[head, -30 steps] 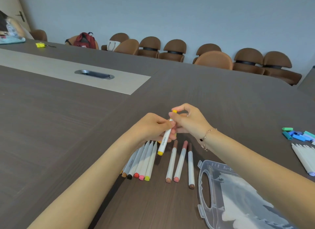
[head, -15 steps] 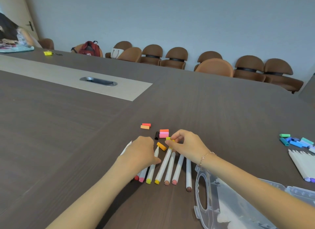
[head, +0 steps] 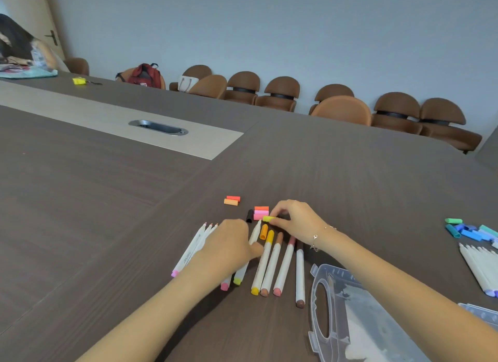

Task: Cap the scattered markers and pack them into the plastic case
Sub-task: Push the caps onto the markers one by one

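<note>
Markers lie in a loose fan on the dark surface, and the right hand (head: 293, 221) is at the cap pile right now, its fingers (head: 275, 221) pinching a yellow-green cap (head: 268, 218) at the near edge of that pile. Just beyond those fingers sit a pink cap (head: 260, 214), a red-orange cap (head: 261, 208) and a black cap (head: 249, 216); two more orange caps (head: 231, 200) lie farther out. An amber cap (head: 263, 231) rests loose, just below the pinch.

The left hand (head: 229, 249) is down on the uncapped markers (head: 200, 240), fingers curled over the barrels, thumb against the yellow-green marker (head: 249, 253), whose bare tip points up toward the pinched cap. To the right of that thumb, four capped markers (head: 272, 264) lie side by side. Nearer the body, below the right wrist, waits the clear plastic case (head: 350, 316), open. Well off to the right are blue and green caps (head: 469, 231) and another white marker bunch (head: 482, 270).

Risk, as I judge it: the cap is small and held only at the fingertips, so it may slip. The exposed nib may smear the surface or skin if the barrel rolls. And similar yellows invite a mismatched cap.
</note>
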{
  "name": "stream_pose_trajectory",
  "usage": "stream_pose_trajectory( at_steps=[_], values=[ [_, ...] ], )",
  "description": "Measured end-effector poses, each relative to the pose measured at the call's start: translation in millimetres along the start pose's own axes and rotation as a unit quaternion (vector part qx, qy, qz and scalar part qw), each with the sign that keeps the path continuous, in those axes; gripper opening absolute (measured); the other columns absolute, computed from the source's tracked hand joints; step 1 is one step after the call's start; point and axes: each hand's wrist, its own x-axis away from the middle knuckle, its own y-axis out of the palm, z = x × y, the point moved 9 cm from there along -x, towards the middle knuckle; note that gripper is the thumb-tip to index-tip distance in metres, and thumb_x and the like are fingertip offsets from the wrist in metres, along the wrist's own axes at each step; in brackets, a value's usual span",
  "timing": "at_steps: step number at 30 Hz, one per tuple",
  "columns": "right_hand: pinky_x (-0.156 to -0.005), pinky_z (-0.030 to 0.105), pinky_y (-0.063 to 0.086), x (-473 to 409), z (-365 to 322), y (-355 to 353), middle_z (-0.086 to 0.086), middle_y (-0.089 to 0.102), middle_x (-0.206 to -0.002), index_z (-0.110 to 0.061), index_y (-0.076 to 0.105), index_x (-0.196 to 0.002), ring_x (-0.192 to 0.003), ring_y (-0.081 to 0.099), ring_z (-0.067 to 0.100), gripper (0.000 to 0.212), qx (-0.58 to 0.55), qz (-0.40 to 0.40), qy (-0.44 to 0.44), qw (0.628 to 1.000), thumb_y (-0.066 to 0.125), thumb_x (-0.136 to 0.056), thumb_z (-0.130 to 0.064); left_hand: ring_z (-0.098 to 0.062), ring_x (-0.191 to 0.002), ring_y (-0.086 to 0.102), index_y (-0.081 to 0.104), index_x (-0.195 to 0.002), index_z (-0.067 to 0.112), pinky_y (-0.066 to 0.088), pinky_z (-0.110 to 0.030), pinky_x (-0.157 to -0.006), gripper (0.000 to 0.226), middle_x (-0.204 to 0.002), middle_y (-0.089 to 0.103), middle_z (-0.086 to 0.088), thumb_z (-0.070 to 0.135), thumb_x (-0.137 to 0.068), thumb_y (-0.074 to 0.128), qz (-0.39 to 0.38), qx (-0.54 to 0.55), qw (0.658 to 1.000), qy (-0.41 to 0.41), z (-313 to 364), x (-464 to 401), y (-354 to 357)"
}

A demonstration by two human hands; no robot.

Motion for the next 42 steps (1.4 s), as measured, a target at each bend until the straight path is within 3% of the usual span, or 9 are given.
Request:
stream_pose_trajectory(
  at_steps=[4, 7, 11, 13, 20, 27, 32, 35, 42],
  values=[
    [-0.087, 0.030, 0.055, 7, 6, -12, 0.003, 0.070, -0.099, -0.015, 0.059, -0.102, -0.094, 0.068, 0.013, 0.018, -0.258, -0.004, 0.040, 0.965, 0.065, -0.087, -0.023, -0.019, -0.066, 0.046, 0.050, -0.079, 0.010, 0.044, -0.028, -0.060, 0.023, -0.075, 0.050, -0.009, 0.029, -0.093, 0.051, -0.028, 0.127, 0.990, 0.059, 1, -1, -17],
    [-0.088, 0.033, 0.055, 16, 5, -10, 0.007, 0.069, -0.090, -0.012, 0.059, -0.112, -0.100, 0.069, 0.022, 0.019, -0.508, -0.048, 0.075, 0.857, 0.056, -0.093, -0.013, -0.014, -0.066, 0.064, 0.053, -0.082, 0.011, 0.056, -0.025, -0.071, 0.022, -0.085, 0.069, -0.009, 0.022, -0.099, 0.044, -0.094, 0.264, 0.957, 0.069, 9, 1, -15],
    [-0.086, 0.035, 0.055, 21, 1, -15, 0.007, 0.063, -0.075, -0.007, 0.060, -0.116, -0.097, 0.069, 0.023, 0.024, -0.645, -0.051, 0.084, 0.758, 0.051, -0.094, -0.009, -0.013, -0.073, 0.070, 0.059, -0.097, 0.012, 0.058, -0.023, -0.072, 0.017, -0.092, 0.072, -0.009, 0.021, -0.099, 0.045, -0.116, 0.307, 0.939, 0.100, 19, 2, -11],
    [-0.083, 0.037, 0.057, 23, -1, -15, 0.009, 0.058, -0.074, -0.005, 0.061, -0.113, -0.093, 0.066, 0.024, 0.024, -0.673, -0.049, 0.090, 0.732, 0.053, -0.091, -0.008, -0.014, -0.077, 0.071, 0.060, -0.100, 0.011, 0.058, -0.024, -0.073, 0.017, -0.091, 0.073, -0.008, 0.021, -0.098, 0.047, -0.121, 0.327, 0.930, 0.117, 22, 4, -8],
    [-0.079, 0.036, 0.057, 22, -7, -14, 0.007, 0.048, -0.062, -0.003, 0.059, -0.092, -0.070, 0.061, 0.017, 0.016, -0.651, -0.057, 0.084, 0.753, 0.054, -0.079, -0.010, -0.013, -0.074, 0.071, 0.059, -0.096, 0.014, 0.058, -0.024, -0.073, 0.012, -0.085, 0.072, -0.004, 0.019, -0.098, 0.048, -0.138, 0.334, 0.922, 0.138, 28, 10, -4],
    [-0.082, 0.027, 0.055, 18, -1, -11, 0.006, 0.067, -0.109, -0.016, 0.058, -0.122, -0.100, 0.066, 0.017, 0.027, -0.602, -0.011, 0.096, 0.792, 0.050, -0.097, -0.017, -0.015, -0.077, 0.071, 0.056, -0.101, 0.012, 0.058, -0.030, -0.079, 0.012, -0.093, 0.073, -0.008, 0.021, -0.098, 0.048, -0.131, 0.347, 0.921, 0.120, 20, 6, -3],
    [-0.081, 0.024, 0.053, 18, 2, -10, 0.005, 0.066, -0.097, -0.017, 0.066, -0.114, -0.094, 0.063, 0.017, 0.025, -0.475, 0.021, 0.119, 0.872, 0.047, -0.098, -0.021, -0.015, -0.076, 0.071, 0.054, -0.105, 0.012, 0.059, -0.029, -0.076, 0.013, -0.091, 0.073, -0.007, 0.021, -0.097, 0.049, -0.137, 0.346, 0.922, 0.105, 15, 4, 2],
    [-0.083, 0.025, 0.052, 17, 1, -13, 0.003, 0.068, -0.097, -0.016, 0.062, -0.112, -0.095, 0.064, 0.016, 0.023, -0.434, 0.039, 0.119, 0.892, 0.044, -0.100, -0.021, -0.015, -0.075, 0.071, 0.054, -0.108, 0.011, 0.059, -0.026, -0.071, 0.015, -0.093, 0.073, -0.008, 0.021, -0.097, 0.049, -0.140, 0.355, 0.920, 0.095, 11, 3, 2],
    [-0.080, 0.034, 0.058, 19, -11, -1, 0.014, 0.069, -0.113, -0.008, 0.048, -0.102, -0.098, 0.069, 0.027, 0.009, -0.599, -0.002, 0.118, 0.792, 0.045, -0.100, -0.016, -0.018, -0.081, 0.072, 0.055, -0.109, 0.011, 0.058, -0.032, -0.081, 0.017, -0.097, 0.073, -0.010, 0.022, -0.097, 0.050, -0.166, 0.362, 0.913, 0.092, 12, 7, 6]
  ],
)
